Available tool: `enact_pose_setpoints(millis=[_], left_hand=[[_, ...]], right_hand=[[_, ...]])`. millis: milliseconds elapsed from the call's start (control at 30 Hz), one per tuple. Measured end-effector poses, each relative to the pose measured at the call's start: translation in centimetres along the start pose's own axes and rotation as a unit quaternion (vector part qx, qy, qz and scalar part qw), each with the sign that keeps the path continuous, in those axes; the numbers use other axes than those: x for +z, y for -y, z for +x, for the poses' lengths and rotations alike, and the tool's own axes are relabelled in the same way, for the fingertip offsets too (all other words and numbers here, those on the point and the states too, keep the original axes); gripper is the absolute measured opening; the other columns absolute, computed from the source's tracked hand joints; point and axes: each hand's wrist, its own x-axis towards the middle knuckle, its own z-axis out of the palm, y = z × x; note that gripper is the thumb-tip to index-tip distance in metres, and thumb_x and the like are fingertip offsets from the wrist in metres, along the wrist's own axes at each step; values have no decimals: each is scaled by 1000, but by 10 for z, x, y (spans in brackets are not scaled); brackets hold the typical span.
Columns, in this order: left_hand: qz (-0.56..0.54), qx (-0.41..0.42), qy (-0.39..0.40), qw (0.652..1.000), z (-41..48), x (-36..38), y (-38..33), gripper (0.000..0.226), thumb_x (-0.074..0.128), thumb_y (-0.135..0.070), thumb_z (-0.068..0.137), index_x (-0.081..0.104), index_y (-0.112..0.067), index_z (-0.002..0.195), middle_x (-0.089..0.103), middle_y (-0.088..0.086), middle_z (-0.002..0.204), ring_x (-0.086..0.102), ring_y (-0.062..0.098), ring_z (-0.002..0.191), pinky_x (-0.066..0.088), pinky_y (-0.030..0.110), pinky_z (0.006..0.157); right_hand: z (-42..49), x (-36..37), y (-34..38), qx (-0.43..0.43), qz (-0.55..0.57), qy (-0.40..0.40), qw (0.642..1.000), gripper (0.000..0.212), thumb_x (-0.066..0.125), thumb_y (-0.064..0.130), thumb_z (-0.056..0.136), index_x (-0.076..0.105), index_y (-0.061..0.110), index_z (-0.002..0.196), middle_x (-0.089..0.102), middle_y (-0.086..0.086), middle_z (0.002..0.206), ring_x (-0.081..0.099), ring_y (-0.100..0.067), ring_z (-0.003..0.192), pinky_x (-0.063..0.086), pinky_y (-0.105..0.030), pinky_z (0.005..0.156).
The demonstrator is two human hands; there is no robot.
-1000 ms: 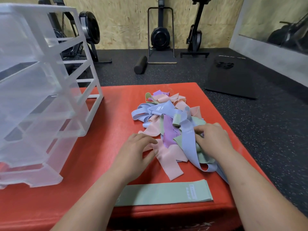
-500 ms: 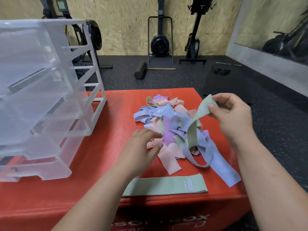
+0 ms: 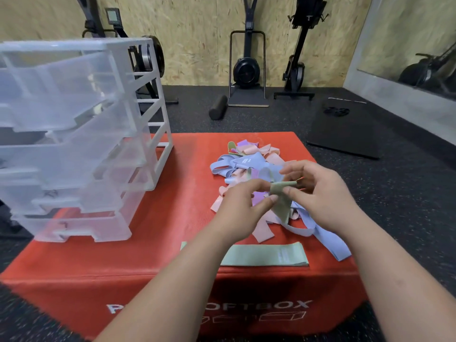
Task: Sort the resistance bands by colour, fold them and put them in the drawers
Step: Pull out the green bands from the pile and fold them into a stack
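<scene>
Both left hand (image 3: 243, 213), right hand (image 3: 323, 197) pinch green band (image 3: 281, 206), hanging vertical.

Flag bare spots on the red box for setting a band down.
Free: the strip of red box between drawer unit and band pile; the front-left corner, between drawer unit and flat green band. Crowded: the right half: pile, trailing blue band, left hand and right hand pinching a second green band.

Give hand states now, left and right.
Left hand: pinching the lifted green band.
Right hand: pinching the same green band.
</scene>
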Motion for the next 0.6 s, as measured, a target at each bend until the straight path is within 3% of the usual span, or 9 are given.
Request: enact_pose_setpoints(millis=[100,200,333,433,533,600], left_hand=[[-4,-13,-7,1000,2,6,2,9,69,-29,102,75,-28,108,76,-16,100,67,-2,100,46,20,87],[1,-10,-7,1000,2,8,4,8,72,-28,100,76,-29,107,77,-17,98,67,-3,99,43,7,82],[27,1,0,1000,1,11,11,4,76,-28,96,75,-27,100,76,-17,97,66,-3,97,40,6,81],[44,2,2,999,3,12,17,4,76,-29,95,75,-26,99,75,-16,99,65,3,100,39,8,86],[59,8,-14,998,8,9,24,3,74,-30,93,75,-29,96,75,-18,98,68,7,99,50,30,89],[85,2,-31,996,9,4,28,5,75,-27,93,74,-31,94,74,-22,96,65,7,96,47,32,81]], right_hand=[[-4,2,-3,-10,-115,19,993,31,79,9,87,76,34,105,74,15,91,69,-2,84,50,-14,75],[-6,2,-1,-5,-184,10,983,19,81,19,88,75,37,89,72,18,82,66,1,78,52,-23,75],[-2,0,8,-40,-106,-59,992,21,76,8,89,75,28,92,75,11,88,72,-11,82,58,-36,81],[2,-5,18,-62,-17,-102,993,18,73,6,92,76,23,96,76,11,90,72,-11,81,58,-34,76],[5,-12,21,-80,36,-158,984,14,73,6,94,76,20,97,77,7,91,74,-15,86,60,-36,81],[6,-17,16,-74,66,-200,975,11,74,10,94,76,21,97,77,3,92,74,-22,89,61,-41,84]])
